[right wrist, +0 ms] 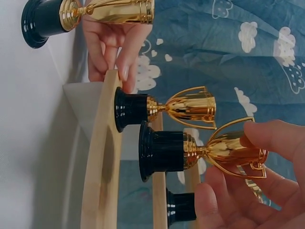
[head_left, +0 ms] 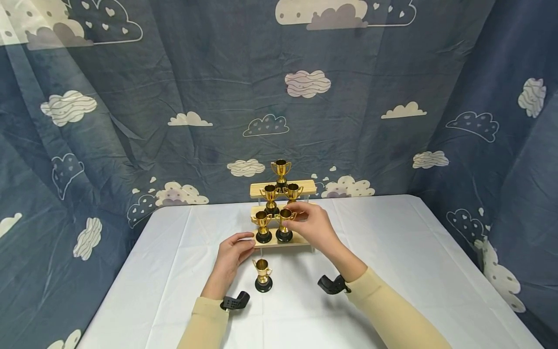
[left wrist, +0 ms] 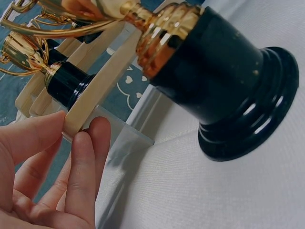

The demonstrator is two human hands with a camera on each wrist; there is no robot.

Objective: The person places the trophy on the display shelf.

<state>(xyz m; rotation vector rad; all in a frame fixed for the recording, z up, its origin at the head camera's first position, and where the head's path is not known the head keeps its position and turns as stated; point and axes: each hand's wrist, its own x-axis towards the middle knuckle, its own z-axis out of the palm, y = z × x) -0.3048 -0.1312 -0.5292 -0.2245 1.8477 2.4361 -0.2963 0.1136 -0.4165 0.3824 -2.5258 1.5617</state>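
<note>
My right hand point(head_left: 311, 223) pinches a small gold trophy cup point(right wrist: 228, 152) by its bowl, thumb on one side and fingers on the other. Its black base point(right wrist: 164, 150) is upright close over the lowest step of a three-step wooden stand point(head_left: 279, 243). Left of it on that step stands another gold trophy point(head_left: 262, 225). With its fingertips, my left hand point(head_left: 233, 254) grips the left end of the lowest step point(left wrist: 78, 117). In front of the stand, one more trophy point(head_left: 263, 276) stands upright on the white cloth, beside my left hand.
Two trophies point(head_left: 270, 196) stand on the middle step, the right one partly behind my right hand. A single trophy point(head_left: 281, 172) tops the highest step. A white cloth point(head_left: 392, 252) covers the table, and a blue cloud-print curtain point(head_left: 218, 77) hangs behind and at both sides.
</note>
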